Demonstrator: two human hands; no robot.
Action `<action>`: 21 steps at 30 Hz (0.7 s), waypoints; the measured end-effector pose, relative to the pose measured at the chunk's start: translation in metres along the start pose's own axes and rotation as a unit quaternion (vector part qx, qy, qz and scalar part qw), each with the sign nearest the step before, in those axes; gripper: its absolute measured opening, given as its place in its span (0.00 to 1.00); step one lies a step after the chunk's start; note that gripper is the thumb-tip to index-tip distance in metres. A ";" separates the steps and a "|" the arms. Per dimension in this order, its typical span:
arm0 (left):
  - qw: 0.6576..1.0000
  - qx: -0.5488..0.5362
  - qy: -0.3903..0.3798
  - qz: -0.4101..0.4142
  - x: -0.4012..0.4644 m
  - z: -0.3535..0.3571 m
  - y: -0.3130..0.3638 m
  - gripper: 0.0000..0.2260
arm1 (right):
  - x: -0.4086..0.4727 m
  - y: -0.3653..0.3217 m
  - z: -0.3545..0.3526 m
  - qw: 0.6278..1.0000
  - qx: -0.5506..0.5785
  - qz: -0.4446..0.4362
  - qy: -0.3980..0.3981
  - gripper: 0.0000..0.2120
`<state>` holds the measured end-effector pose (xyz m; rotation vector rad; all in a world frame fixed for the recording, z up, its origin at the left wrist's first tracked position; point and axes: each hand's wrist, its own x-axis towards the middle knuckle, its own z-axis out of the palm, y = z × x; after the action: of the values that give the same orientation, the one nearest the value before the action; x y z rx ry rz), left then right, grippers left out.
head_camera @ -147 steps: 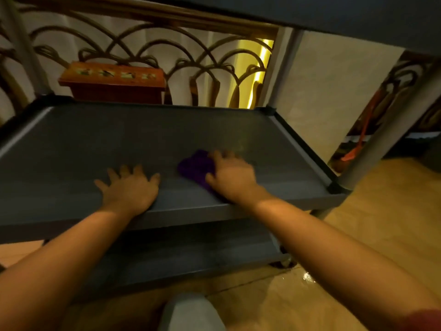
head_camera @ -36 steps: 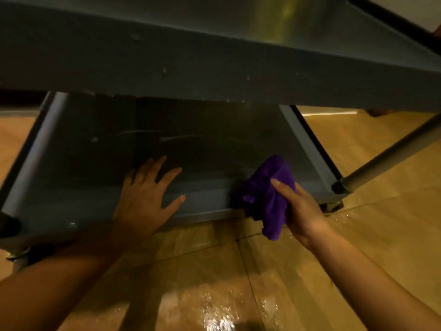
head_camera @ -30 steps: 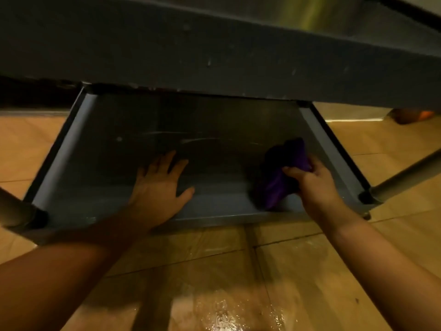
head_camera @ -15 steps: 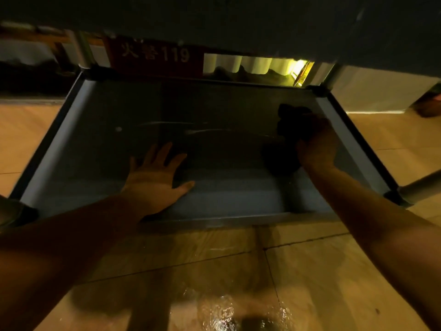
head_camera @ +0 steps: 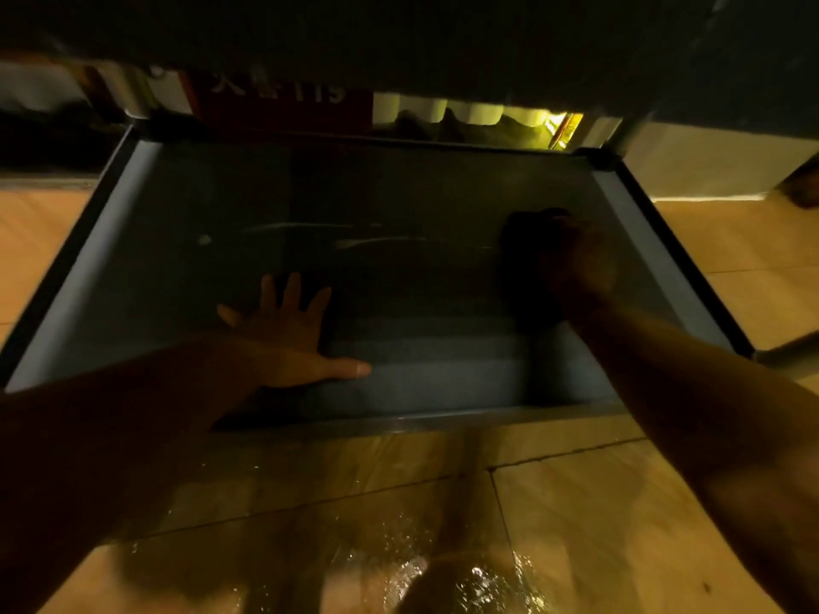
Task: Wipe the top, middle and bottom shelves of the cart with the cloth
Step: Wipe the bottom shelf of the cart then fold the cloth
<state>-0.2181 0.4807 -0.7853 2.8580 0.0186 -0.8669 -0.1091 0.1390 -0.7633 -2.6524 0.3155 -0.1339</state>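
Note:
I look down at the cart's grey bottom shelf (head_camera: 186, 206), a shallow tray with raised rims, in deep shadow. My left hand (head_camera: 292, 334) lies flat on the shelf near its front edge, fingers spread. My right hand (head_camera: 580, 268) presses the purple cloth (head_camera: 525, 241) onto the right part of the shelf; the cloth looks almost black in the shade. The underside of the middle shelf (head_camera: 399, 33) fills the top of the view.
Glossy tan floor tiles (head_camera: 576, 525) with a wet glare lie in front of the cart. A red sign with white characters (head_camera: 283, 101) and a lit yellow gap (head_camera: 509, 119) show behind the shelf. A cart leg (head_camera: 789, 354) runs off at the right.
My right hand carried the cloth from the shelf's front right edge deeper onto the shelf. My head dropped lower under the middle shelf. My left hand stayed flat.

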 end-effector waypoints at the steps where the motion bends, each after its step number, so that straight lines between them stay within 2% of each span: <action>1: 1.000 0.009 0.004 0.003 -0.001 0.002 0.000 0.58 | 0.001 0.009 -0.004 0.999 0.047 0.016 0.019 0.21; 4: 1.000 0.027 0.013 0.003 -0.001 0.008 0.000 0.61 | 0.000 0.015 0.009 0.989 0.142 0.031 0.040 0.23; 7: 1.000 0.025 0.006 0.007 0.003 0.010 -0.002 0.65 | 0.006 -0.023 0.043 0.980 0.193 0.030 0.023 0.27; 11: 1.000 0.012 0.003 0.017 0.001 0.010 -0.002 0.65 | -0.016 -0.101 0.092 0.981 0.169 -0.090 -0.041 0.24; 13: 0.999 -0.023 0.016 0.037 -0.006 0.002 -0.006 0.64 | -0.021 -0.117 0.100 0.980 0.149 -0.124 -0.047 0.24; 15: 0.997 -0.032 0.061 0.036 -0.017 -0.007 -0.025 0.62 | -0.008 -0.109 0.092 0.991 0.088 -0.101 -0.031 0.24; 17: 0.995 -0.016 0.101 -0.007 -0.029 -0.014 -0.057 0.60 | 0.009 -0.088 0.086 0.998 0.034 -0.054 0.011 0.27; 19: 0.993 -0.037 0.086 -0.070 -0.040 -0.015 -0.086 0.55 | 0.010 -0.075 0.089 0.999 0.034 0.004 0.036 0.32; 21: 0.992 -0.051 0.044 -0.109 -0.050 -0.011 -0.103 0.56 | -0.002 -0.088 0.107 0.996 0.075 0.007 0.045 0.30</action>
<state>-0.2596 0.5862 -0.7638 2.8314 0.3810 -0.7520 -0.0781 0.2621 -0.8179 -2.5001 0.3398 -0.2618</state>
